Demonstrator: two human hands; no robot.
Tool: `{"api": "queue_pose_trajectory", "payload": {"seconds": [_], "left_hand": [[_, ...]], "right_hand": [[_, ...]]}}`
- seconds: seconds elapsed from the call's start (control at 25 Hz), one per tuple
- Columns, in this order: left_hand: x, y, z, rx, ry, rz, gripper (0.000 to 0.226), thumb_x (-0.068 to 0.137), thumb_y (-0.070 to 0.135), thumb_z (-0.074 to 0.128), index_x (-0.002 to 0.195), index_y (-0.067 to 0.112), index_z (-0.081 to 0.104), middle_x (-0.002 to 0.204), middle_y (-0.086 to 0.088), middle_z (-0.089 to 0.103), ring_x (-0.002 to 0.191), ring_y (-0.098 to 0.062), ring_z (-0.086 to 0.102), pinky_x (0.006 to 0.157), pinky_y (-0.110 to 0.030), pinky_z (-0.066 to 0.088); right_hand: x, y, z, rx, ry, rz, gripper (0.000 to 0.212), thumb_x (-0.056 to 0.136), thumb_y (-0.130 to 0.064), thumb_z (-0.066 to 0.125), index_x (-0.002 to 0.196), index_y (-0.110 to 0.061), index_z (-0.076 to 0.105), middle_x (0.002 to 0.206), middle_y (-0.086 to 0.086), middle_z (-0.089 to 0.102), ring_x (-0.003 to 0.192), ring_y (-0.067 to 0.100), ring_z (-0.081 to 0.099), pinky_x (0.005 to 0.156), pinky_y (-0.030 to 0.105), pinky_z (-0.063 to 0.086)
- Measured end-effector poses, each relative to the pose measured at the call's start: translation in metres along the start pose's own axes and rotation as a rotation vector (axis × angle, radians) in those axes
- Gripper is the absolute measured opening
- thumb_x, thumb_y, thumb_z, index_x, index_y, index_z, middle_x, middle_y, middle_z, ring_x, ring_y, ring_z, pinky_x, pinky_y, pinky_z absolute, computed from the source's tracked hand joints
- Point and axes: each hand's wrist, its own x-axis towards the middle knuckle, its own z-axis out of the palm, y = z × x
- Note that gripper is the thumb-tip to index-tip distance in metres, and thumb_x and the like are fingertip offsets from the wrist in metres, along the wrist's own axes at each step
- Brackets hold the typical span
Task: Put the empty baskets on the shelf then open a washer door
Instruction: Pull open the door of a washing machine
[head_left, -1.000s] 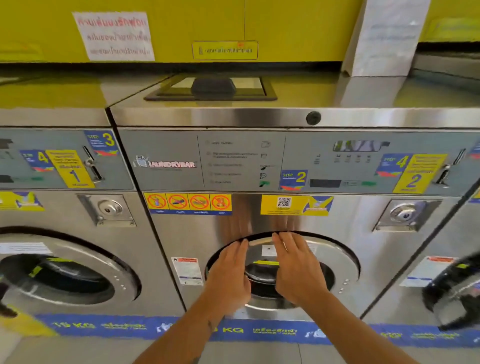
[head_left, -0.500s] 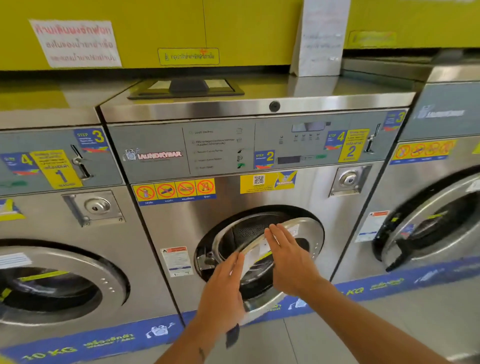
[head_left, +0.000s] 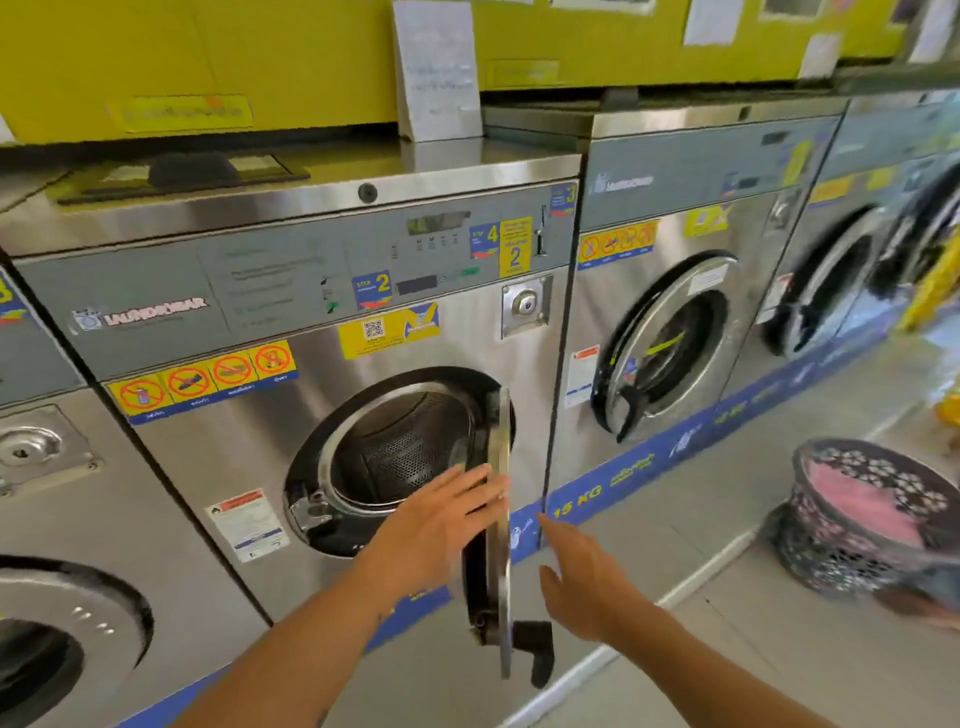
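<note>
Steel door (head_left: 501, 530) of the middle washer (head_left: 311, 338) stands swung out, edge-on, hinged at the right, drum (head_left: 405, 447) exposed. Left hand (head_left: 441, 519) lies flat on its inner face, fingers spread, pinching nothing. Right hand (head_left: 582, 577) hangs open just beside the outer face, apart from it. Best to push steadily from inside and catch the door before it swings against the next machine. Half a second ago both hands were at the door, only partly open. No shelf in view; a basket (head_left: 862, 519) sits on the floor, right.
</note>
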Motion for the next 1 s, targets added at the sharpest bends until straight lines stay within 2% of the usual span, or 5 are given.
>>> {"api": "queue_pose_trajectory", "payload": {"seconds": [0.12, 0.28, 0.52, 0.76, 1.0], "left_hand": [[0.035, 0.006, -0.008, 0.062, -0.073, 0.089, 0.090, 0.054, 0.007, 0.077, 0.137, 0.025, 0.048, 0.149, 0.002, 0.046, 0.139, -0.025, 0.041, 0.109, -0.047, 0.039], [0.095, 0.035, -0.016, 0.051, -0.104, 0.116, 0.094, 0.062, 0.010, 0.078, 0.145, 0.026, 0.038, 0.156, 0.000, 0.035, 0.146, -0.024, 0.028, 0.116, -0.045, 0.020], [0.198, 0.091, -0.008, -0.106, -0.119, -0.087, 0.095, 0.078, 0.012, 0.065, 0.154, 0.022, 0.009, 0.164, 0.000, -0.001, 0.151, -0.021, -0.004, 0.122, -0.041, 0.008], [0.260, 0.142, -0.018, -0.373, 0.016, -0.410, 0.072, 0.086, 0.009, 0.051, 0.152, 0.018, 0.023, 0.162, 0.003, 0.014, 0.147, -0.017, 0.017, 0.117, -0.028, 0.017], [0.204, 0.149, -0.019, -0.494, 0.096, -0.756, 0.054, 0.094, 0.026, 0.042, 0.147, 0.018, 0.035, 0.154, 0.001, 0.034, 0.140, -0.018, 0.033, 0.114, -0.034, 0.030]], "right_hand": [[-0.016, 0.011, 0.014, 0.107, 0.010, 0.033, 0.070, 0.091, -0.026, 0.043, 0.153, -0.021, 0.012, 0.153, 0.002, 0.033, 0.142, 0.023, 0.032, 0.113, 0.037, 0.031], [-0.025, 0.055, 0.013, 0.117, 0.103, 0.124, 0.095, 0.076, -0.023, 0.043, 0.153, -0.018, -0.013, 0.162, -0.002, 0.007, 0.146, 0.023, 0.023, 0.113, 0.039, 0.033], [0.000, 0.147, -0.063, -0.004, 0.165, 0.120, 0.103, 0.071, -0.018, 0.057, 0.152, -0.019, -0.007, 0.155, 0.005, 0.015, 0.140, 0.030, 0.026, 0.109, 0.038, 0.038], [0.041, 0.208, -0.117, -0.001, 0.163, 0.060, 0.098, 0.074, -0.033, 0.064, 0.151, -0.020, 0.004, 0.144, 0.002, 0.029, 0.131, 0.026, 0.035, 0.100, 0.041, 0.044], [0.044, 0.185, -0.142, 0.007, 0.182, -0.125, 0.073, 0.077, -0.023, 0.057, 0.143, -0.021, 0.024, 0.138, 0.002, 0.037, 0.127, 0.028, 0.042, 0.102, 0.043, 0.045]]}}
